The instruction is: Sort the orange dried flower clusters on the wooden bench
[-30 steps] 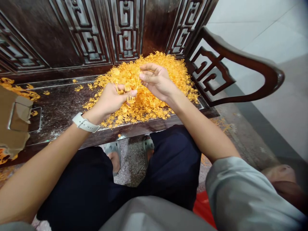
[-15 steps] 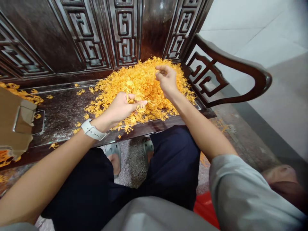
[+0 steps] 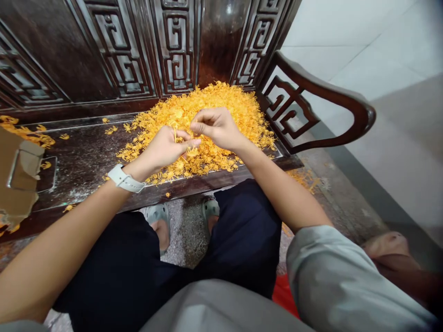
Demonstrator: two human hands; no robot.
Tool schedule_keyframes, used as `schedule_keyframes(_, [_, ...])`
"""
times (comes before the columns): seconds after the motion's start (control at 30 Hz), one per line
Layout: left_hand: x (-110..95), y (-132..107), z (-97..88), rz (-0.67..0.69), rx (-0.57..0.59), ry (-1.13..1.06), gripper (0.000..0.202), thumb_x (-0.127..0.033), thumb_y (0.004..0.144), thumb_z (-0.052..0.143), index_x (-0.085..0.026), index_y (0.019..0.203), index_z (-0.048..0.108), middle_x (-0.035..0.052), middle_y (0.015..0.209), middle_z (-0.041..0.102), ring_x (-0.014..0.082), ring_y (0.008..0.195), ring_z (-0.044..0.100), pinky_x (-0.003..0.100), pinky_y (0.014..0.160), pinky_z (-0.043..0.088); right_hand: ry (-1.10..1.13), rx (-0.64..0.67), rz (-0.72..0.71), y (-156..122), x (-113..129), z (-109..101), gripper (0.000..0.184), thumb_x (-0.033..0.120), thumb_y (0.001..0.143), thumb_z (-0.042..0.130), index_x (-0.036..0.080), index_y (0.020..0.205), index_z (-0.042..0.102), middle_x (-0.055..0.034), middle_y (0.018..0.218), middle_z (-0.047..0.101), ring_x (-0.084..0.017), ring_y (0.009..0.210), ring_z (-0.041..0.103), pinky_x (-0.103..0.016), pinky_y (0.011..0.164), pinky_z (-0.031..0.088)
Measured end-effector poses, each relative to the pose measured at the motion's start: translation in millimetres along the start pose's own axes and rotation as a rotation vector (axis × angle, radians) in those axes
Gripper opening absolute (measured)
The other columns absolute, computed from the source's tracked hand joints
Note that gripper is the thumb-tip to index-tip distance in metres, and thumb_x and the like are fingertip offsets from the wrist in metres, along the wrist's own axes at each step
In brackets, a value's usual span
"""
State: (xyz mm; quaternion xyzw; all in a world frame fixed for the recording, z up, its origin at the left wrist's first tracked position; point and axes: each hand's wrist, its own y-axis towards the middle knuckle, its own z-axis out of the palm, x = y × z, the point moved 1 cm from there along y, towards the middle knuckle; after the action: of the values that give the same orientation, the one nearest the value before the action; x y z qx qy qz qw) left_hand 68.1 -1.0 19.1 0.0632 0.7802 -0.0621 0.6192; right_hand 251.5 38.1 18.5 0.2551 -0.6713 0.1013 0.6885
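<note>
My left hand (image 3: pixel 166 146), with a pale watch on its wrist, grips some yellow-orange plastic spider-shaped pieces (image 3: pixel 192 151) between thumb and fingers; thin legs stick out past the thumb. Close beside it, my right hand (image 3: pixel 218 130) is closed in a pinch, its fingertips just above the left thumb. Whatever lies in that pinch is too small to make out. Both hands are over the front of a large heap of the same small pieces (image 3: pixel 235 103) on a dark wooden bench (image 3: pixel 86 159).
At the left, a torn cardboard box (image 3: pixel 17 177) stands on the bench near a thin metal loop and more orange pieces. A carved backrest (image 3: pixel 221 41) rises behind the heap. To the right is a curved armrest (image 3: pixel 332 92). Orange bits litter the floor (image 3: pixel 306 180).
My right hand has come left and down from above the heap to the left hand, its fingers now pinched. My left hand still holds its pieces. The view has shifted slightly.
</note>
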Motion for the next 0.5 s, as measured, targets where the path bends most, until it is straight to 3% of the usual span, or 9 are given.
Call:
schedule_keyframes(0.1, [-6,-2,8.6,0.06,0.001,-0.03,0.021,-0.031,0.079,0.088,-0.017,0.071,0.074,0.0058,0.065,0.065,0.0146,0.055,0.053,0.028,0.052,0.042,0.094,-0.225,0.015,14,-9,-10,0.044,0.046,0.082,0.093,0.021,0.073,0.059,0.0024,0.07,0.057,-0.01,0.065,0.053,-0.023,0.058,0.045])
schedule_keyframes(0.2, [-12,-13,26.2,0.069,0.132,-0.024,0.025,-0.033,0.081,0.086,-0.017,0.067,0.073,0.0071,0.067,0.067,0.016,0.057,0.056,0.029,0.051,0.045,0.123,-0.559,-0.014,32,-23,-41,0.043,0.053,0.093,0.08,0.023,0.078,0.054,0.0053,0.068,0.05,-0.007,0.056,0.049,-0.02,0.051,0.042])
schedule_keyframes(0.27, [-17,-23,36.0,0.039,0.2,-0.072,0.027,-0.033,0.082,0.087,-0.016,0.067,0.072,0.0084,0.071,0.069,0.0158,0.059,0.059,0.029,0.051,0.047,0.087,-0.712,-0.029,41,-38,-64,0.037,0.051,0.096,0.075,0.024,0.084,0.054,0.0058,0.07,0.05,-0.007,0.055,0.049,-0.019,0.051,0.042])
schedule_keyframes(0.33, [-25,-27,38.3,-0.01,0.163,-0.208,0.023,-0.031,0.084,0.087,-0.015,0.074,0.073,0.0097,0.079,0.072,0.0149,0.06,0.061,0.027,0.05,0.047,0.029,-0.711,0.018,44,-56,-80,0.027,0.04,0.093,0.078,0.024,0.098,0.058,0.003,0.083,0.061,-0.009,0.066,0.059,-0.02,0.056,0.05])
schedule_keyframes(0.4, [-31,-25,32.8,-0.051,0.076,-0.369,0.017,-0.029,0.088,0.084,-0.016,0.086,0.074,0.0101,0.09,0.076,0.0125,0.06,0.062,0.024,0.048,0.045,-0.081,-0.619,0.108,43,-71,-84,0.043,0.028,0.086,0.083,0.023,0.121,0.058,-0.0058,0.113,0.069,-0.016,0.09,0.068,-0.027,0.07,0.06])
schedule_keyframes(0.5, [-35,-17,18.6,-0.071,0.005,-0.509,0.013,-0.027,0.093,0.078,-0.018,0.1,0.072,0.0096,0.109,0.08,0.0076,0.057,0.06,0.018,0.044,0.042,-0.324,-0.475,0.125,37,-71,-73,0.062,0.032,0.087,0.082,0.019,0.142,0.056,-0.0168,0.149,0.058,-0.027,0.122,0.065,-0.039,0.094,0.062])
